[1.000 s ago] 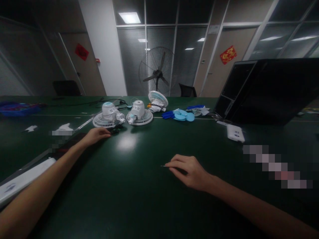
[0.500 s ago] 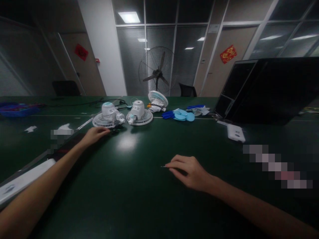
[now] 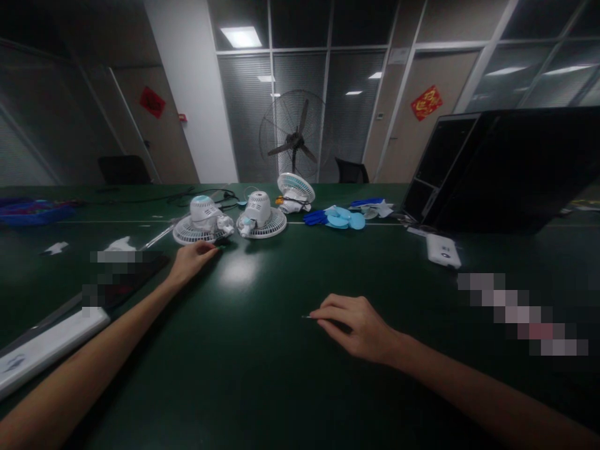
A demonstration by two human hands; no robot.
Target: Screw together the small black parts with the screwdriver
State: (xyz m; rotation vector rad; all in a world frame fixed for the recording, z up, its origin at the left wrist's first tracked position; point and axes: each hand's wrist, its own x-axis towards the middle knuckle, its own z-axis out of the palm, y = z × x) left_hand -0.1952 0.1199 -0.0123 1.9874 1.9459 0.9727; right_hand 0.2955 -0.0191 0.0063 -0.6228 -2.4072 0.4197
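Observation:
My left hand (image 3: 191, 261) reaches out over the table, just in front of the white fan head (image 3: 202, 219) on the left. Its thumb and fingers are pinched together at a small dark item whose kind I cannot make out. Nearer to me, my right hand (image 3: 359, 325) is low over the dark green tabletop (image 3: 262, 375). Between its thumb and fingertips is a thin metal piece (image 3: 305, 317), its tip pointing left. A second white fan head (image 3: 260, 215) lies grille down beside the first. Behind them a third fan head (image 3: 295, 190) leans tilted.
Light blue fan blades (image 3: 345, 217) and dark blue gloves (image 3: 315, 217) lie right of the fan heads. A large black monitor (image 3: 506, 169) stands at the right, near a white box-like device (image 3: 443, 250). A blue basket (image 3: 35, 214) is far left, a long white object (image 3: 51, 347) near left.
My left hand has moved slightly right, its fingertips now covering much of the small dark items by the fan head. My right hand stays almost in place with the thin metal piece.

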